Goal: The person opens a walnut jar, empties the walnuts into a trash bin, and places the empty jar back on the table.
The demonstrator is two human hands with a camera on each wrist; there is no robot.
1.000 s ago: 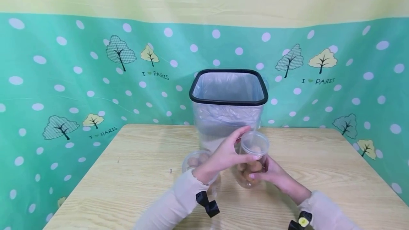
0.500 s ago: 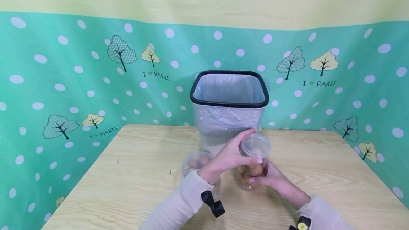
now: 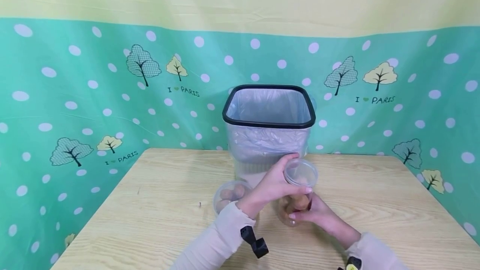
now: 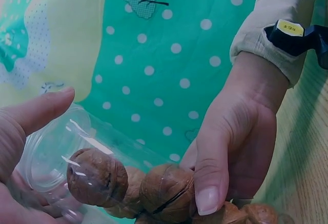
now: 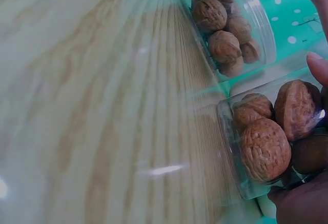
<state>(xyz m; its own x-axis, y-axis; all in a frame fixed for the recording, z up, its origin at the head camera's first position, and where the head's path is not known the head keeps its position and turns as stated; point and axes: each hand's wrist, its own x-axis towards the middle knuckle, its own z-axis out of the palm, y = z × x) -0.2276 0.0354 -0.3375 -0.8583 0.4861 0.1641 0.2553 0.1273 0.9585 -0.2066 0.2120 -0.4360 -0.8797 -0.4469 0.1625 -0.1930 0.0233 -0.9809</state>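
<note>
A tall clear plastic jar (image 3: 301, 171) with walnuts inside stands upright in front of me, held by both hands. My left hand (image 3: 275, 183) curls around its top, thumb on the near side at the rim. Lower down, my right hand (image 3: 323, 216) grips the body, its thumb across the front. In the left wrist view the walnuts (image 4: 166, 190) show through the clear wall between the two hands. A second clear jar (image 5: 264, 32), also filled with walnuts, stands on the table to the left, partly hidden by my left forearm in the head view.
Behind the jars stands a bin (image 3: 268, 147) with a black rim and a clear liner bag. The wooden table (image 3: 161, 211) runs back to a green dotted cloth (image 3: 195, 107). A small dark speck (image 3: 200, 204) lies left of the second jar.
The head view has tilted slightly. Both hands stay on the jar, with the left forearm shifted a little to the right, baring more of the second jar.
</note>
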